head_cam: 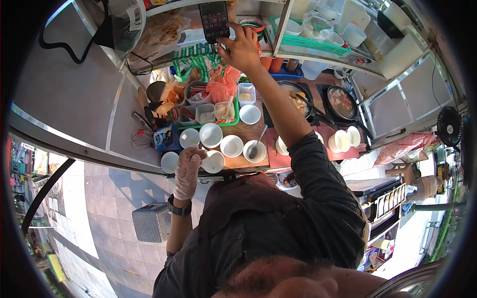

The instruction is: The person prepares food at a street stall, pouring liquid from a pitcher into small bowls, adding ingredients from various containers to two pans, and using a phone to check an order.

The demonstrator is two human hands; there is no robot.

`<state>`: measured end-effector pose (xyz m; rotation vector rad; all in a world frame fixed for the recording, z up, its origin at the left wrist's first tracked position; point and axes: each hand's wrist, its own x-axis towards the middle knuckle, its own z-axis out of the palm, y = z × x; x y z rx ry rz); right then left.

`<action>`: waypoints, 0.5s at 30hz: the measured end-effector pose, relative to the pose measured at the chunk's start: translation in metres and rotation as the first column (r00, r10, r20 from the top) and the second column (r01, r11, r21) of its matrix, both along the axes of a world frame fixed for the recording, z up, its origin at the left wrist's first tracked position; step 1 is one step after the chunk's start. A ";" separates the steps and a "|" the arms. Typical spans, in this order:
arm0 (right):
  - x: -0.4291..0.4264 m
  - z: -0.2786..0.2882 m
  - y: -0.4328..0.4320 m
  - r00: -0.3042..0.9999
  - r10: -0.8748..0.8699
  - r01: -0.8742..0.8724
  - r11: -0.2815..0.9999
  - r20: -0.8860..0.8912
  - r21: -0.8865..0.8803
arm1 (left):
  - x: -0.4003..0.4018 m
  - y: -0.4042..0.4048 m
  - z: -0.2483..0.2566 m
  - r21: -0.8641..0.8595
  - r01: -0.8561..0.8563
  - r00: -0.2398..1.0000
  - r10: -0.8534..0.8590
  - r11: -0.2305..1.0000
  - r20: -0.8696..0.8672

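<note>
My bare right hand (241,45) reaches up to a smartphone (214,20) at the stall's upper shelf, its fingers at the phone's lower edge; whether they grip it I cannot tell. My left hand (188,169), in a clear plastic glove, is raised with bent fingers over the white bowls; whether it holds anything is unclear. Near it stand a white bowl (213,162), another white bowl (211,135) and several more. A metal spoon (253,151) rests in a bowl (260,156) to the right. Behind my right forearm, a pan (298,97) holds food in liquid.
A second pan (342,102) sits on the right burner. A green tray (231,123) carries plastic containers, with a whisk (141,139) and a blue packet (164,137) to its left. Bowls fill a turquoise basket (313,45) on the upper shelf. A small fan (449,126) is far right.
</note>
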<state>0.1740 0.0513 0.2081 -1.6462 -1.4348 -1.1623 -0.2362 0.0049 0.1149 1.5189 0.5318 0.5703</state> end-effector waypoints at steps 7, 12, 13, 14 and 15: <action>-0.011 0.010 0.006 0.998 0.021 -0.019 0.999 -0.060 0.029 | -0.003 0.001 0.002 -0.070 0.015 1.000 -0.013 0.997 0.026; -0.019 0.015 0.017 0.998 -0.054 0.054 0.998 -0.023 -0.030 | -0.006 0.002 -0.004 -0.003 0.035 0.999 -0.035 0.999 -0.004; -0.018 0.015 0.017 0.998 -0.059 0.058 0.998 -0.026 -0.029 | -0.006 0.001 -0.002 -0.022 0.027 1.000 -0.027 0.999 -0.015; -0.017 0.014 0.016 0.998 -0.033 0.032 0.999 -0.053 -0.011 | -0.007 0.000 -0.001 -0.040 0.020 0.999 -0.021 0.999 -0.026; -0.016 0.016 0.015 0.997 -0.009 0.009 1.000 -0.078 0.009 | -0.007 0.002 -0.002 -0.039 0.027 0.999 -0.028 0.999 -0.026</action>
